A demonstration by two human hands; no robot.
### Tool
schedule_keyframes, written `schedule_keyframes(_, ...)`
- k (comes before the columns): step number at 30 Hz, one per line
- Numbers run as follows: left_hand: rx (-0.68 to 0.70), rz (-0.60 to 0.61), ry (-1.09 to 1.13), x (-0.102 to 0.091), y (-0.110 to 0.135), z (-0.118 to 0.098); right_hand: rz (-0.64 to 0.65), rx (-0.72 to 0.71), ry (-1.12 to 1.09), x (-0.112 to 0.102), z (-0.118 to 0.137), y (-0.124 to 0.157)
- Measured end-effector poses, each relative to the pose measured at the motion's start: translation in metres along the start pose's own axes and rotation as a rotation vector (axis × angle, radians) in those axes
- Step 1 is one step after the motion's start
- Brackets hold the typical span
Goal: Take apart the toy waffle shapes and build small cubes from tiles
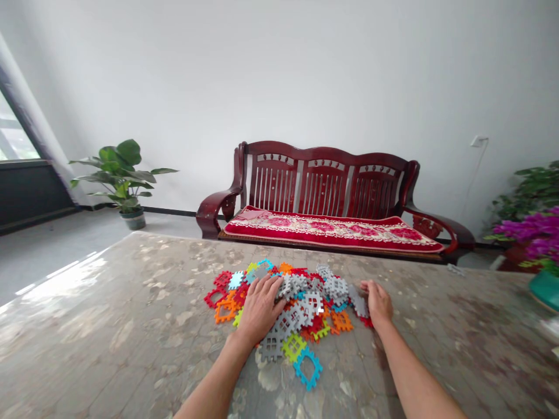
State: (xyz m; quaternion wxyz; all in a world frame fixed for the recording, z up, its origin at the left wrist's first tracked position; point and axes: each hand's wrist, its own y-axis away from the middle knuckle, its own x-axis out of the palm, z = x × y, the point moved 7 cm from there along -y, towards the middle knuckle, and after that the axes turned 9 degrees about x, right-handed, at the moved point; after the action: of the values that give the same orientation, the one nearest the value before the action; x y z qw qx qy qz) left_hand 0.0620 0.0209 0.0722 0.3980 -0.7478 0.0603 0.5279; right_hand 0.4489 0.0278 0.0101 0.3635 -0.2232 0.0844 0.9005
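Observation:
A heap of flat interlocking plastic tiles, grey, red, orange, blue and green, lies on the patterned table. My left hand rests flat on the left part of the heap, fingers stretched out over grey and red tiles. My right hand sits at the heap's right edge, fingers curled down onto a grey tile and a red one. A blue frame-shaped tile and a green one lie nearest to me.
Beyond the table stands a dark red wooden bench with a flowered cushion. A potted green plant is at the back left. Purple flowers in a teal pot stand at the right edge.

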Motion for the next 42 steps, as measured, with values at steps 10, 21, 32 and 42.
schedule_keyframes(10, 0.017, -0.023, -0.014, 0.001, 0.000, 0.001, 0.119, -0.033, 0.135, 0.016, 0.018, 0.010)
schedule_keyframes(21, 0.014, -0.003, -0.028, 0.002, -0.001, 0.000, 0.241, -0.138, 0.005, 0.039, 0.023, 0.016)
schedule_keyframes(32, 0.013, 0.009, -0.031, 0.000, -0.001, -0.001, 0.336, -0.204, -0.039, 0.037, 0.038, 0.035)
schedule_keyframes(42, -0.022, 0.117, 0.032, 0.002, -0.005, 0.002, 0.374, -0.277, 0.077, 0.043, 0.061, 0.044)
